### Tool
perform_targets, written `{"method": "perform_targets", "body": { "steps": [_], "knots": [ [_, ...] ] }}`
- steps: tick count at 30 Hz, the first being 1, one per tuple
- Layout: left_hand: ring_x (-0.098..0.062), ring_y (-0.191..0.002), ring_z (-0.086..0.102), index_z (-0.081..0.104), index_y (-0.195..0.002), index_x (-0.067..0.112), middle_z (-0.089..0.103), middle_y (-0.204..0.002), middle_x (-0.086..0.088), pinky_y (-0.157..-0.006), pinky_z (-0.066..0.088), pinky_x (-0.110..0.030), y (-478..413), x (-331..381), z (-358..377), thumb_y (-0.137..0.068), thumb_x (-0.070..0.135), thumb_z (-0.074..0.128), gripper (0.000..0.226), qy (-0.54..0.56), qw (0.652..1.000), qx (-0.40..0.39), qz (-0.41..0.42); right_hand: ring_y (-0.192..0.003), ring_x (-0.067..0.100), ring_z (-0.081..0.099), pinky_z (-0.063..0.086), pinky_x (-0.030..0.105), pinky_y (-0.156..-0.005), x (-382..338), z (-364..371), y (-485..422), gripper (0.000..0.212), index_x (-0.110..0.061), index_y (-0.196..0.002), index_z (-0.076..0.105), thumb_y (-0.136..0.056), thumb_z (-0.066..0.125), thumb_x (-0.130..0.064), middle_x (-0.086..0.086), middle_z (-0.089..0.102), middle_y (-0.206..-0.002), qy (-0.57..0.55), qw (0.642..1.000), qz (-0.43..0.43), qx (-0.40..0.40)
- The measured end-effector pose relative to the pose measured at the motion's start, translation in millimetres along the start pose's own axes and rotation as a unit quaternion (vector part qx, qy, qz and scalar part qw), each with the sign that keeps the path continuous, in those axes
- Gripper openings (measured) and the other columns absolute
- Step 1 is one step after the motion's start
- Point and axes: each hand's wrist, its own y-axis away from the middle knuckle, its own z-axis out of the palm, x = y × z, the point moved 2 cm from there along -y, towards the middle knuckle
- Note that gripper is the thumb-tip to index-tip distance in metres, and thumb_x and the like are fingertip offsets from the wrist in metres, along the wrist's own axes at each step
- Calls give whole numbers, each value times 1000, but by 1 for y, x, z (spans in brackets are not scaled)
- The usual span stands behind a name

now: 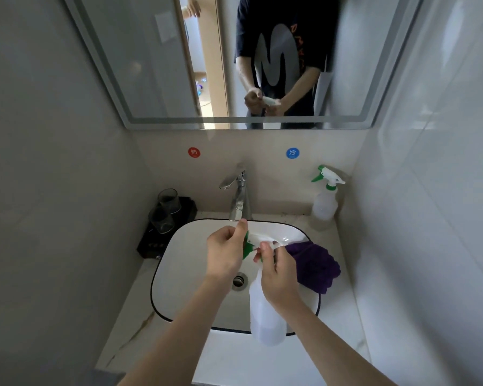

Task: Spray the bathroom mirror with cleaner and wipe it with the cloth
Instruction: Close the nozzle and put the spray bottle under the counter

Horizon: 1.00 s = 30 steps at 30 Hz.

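L hand (226,253) pinched green nozzle (246,253) | R hand (279,274) gripped neck of translucent white plastic spray bottle (267,319) | prob light, slick; neck grip suited | soft purple cloth (315,263) lay beside

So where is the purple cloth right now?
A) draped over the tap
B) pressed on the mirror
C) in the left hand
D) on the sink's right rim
D: the cloth lies on the right rim of the sink, while the left hand and right hand hold only the bottle.
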Motion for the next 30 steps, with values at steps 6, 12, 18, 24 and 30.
{"method": "perform_targets", "body": {
  "steps": [6, 12, 18, 24, 30],
  "knots": [
    [-12, -55, 55, 71, -69, 8, 62, -57, 2, -57, 52, -19, -6, 3, -7, -96, 26, 71, 33, 12, 998, -47, 44, -68, 13, 61, 47, 24, -64, -2, 0, -3, 44, -6, -82, 63, -104, 42, -38, -3, 65, -71, 7, 1000, 0, 0],
    [-22, -65, 49, 80, -78, 16, 55, -61, -1, -60, 45, -30, -5, -2, -12, -96, 22, 70, 21, 65, 993, -91, 28, -70, 13, 63, 49, 25, -64, 0, 1, -2, 41, -7, -83, 64, -106, 43, -35, -3, 66, -72, 21, 1000, 1, 2],
    [-16, -63, 60, 67, -79, 5, 64, -64, -1, -62, 51, -26, -1, 1, -14, -92, 49, 69, 46, 70, 995, -64, -3, -69, 13, 63, 51, 32, -66, -2, 2, -1, 43, -6, -81, 64, -106, 45, -35, -3, 66, -71, 43, 999, 4, 18],
    [-18, -52, 34, 32, -61, 15, 33, -54, -2, -51, 37, -27, 3, 13, -2, -101, 49, 56, 57, -46, 995, -62, 59, -74, 11, 64, 47, 20, -68, -3, 0, 1, 49, -9, -81, 66, -104, 41, -44, -5, 69, -74, 54, 998, 13, 11],
    [-4, -45, 50, 53, -49, 16, 58, -48, 3, -47, 37, -12, 10, 5, -1, -106, 45, 45, 64, -89, 989, -74, 88, -71, 11, 63, 47, 22, -67, -6, -1, 3, 46, -9, -81, 63, -105, 42, -43, -8, 68, -74, 33, 999, 26, -4]
  ]
}}
